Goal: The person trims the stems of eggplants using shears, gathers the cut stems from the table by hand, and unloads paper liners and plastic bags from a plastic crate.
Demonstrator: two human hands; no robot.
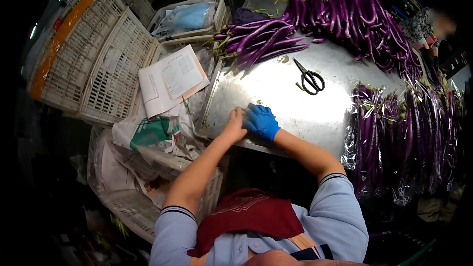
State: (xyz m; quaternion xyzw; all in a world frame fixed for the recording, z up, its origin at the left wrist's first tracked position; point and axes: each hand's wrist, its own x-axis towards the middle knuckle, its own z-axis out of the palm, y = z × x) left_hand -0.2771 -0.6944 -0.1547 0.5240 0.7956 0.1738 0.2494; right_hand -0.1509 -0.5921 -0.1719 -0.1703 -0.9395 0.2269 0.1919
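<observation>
Bare and close to the metal table's [290, 88] near-left edge, my left hand [234, 125] has its fingers together against my right hand. Anything between its fingers is too small to make out. My right hand [263, 121] wears a blue glove and lies beside it with its fingers bent; what is under them is hidden. Black-handled scissors [312, 81] rest on the table ahead and to the right. Loose purple eggplants [266, 39] lie beyond the hands, with a larger heap [345, 19] at the back right.
Bagged eggplants [374, 138] cover the right side. Stacked white crates [118, 64] stand at left, with papers [180, 76] and plastic bags [148, 133] on nearby crates. Another crate [217, 12] holds blue material. Another person [419, 29] is at the far right.
</observation>
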